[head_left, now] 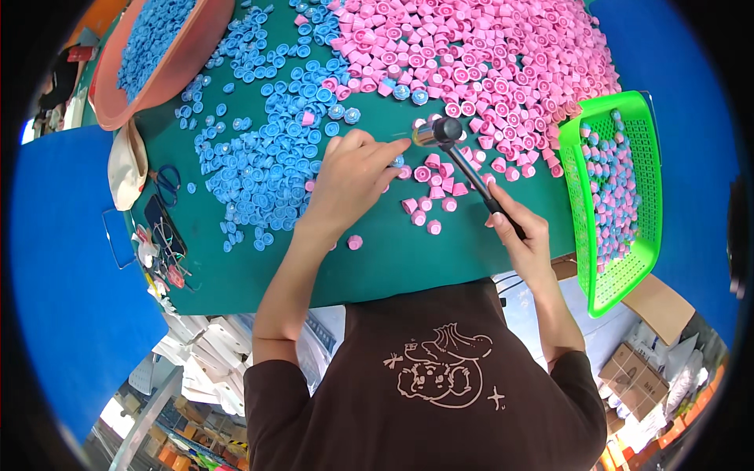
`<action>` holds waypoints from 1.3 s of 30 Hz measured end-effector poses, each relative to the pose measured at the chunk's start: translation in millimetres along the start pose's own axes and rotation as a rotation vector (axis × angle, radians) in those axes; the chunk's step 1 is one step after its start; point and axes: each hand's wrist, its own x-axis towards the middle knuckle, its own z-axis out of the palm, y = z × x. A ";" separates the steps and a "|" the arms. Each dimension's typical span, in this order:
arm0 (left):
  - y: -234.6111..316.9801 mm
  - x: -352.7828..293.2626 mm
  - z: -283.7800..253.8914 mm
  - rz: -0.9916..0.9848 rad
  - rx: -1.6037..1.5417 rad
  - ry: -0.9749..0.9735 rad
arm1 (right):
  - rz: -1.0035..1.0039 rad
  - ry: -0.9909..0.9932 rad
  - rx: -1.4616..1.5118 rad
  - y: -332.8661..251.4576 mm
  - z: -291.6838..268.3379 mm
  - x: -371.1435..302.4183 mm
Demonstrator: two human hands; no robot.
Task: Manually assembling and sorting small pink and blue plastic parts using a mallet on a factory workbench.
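Note:
My right hand (522, 234) is closed round the black grip of a small mallet (471, 169). Its metal shaft slants up and left to a head with a black face and a pale yellowish face. My left hand (353, 179) is at the left of the mallet head, index finger stretched toward it and thumb apart. A blue piece (399, 161) shows between that finger and thumb; whether they touch it I cannot tell. Small pink cup-shaped pieces (436, 180) lie under and around the mallet. Blue round caps (259, 184) spread to the left of my left hand.
A large heap of pink cups (487, 47) covers the far right of the green table (408, 263). A green basket (581, 228) at the right holds joined pink-and-blue pieces. A salmon basin (208, 47) of blue caps stands far left. Scissors (166, 184) and a phone (163, 224) lie left.

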 end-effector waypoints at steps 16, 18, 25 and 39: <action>-1.4 -2.3 2.3 0.008 -0.052 0.076 | 0.017 -0.073 -0.068 -7.3 7.6 -9.5; -2.0 -2.9 3.5 0.006 -0.055 0.082 | 0.007 -0.067 -0.065 -7.0 9.1 -11.3; -7.7 -9.9 -9.3 -0.033 -0.081 0.140 | -0.056 -0.053 -0.199 -19.6 5.3 -12.0; -79.8 -123.9 -75.9 -0.638 0.112 0.663 | -0.069 0.039 -0.078 13.0 15.7 -4.9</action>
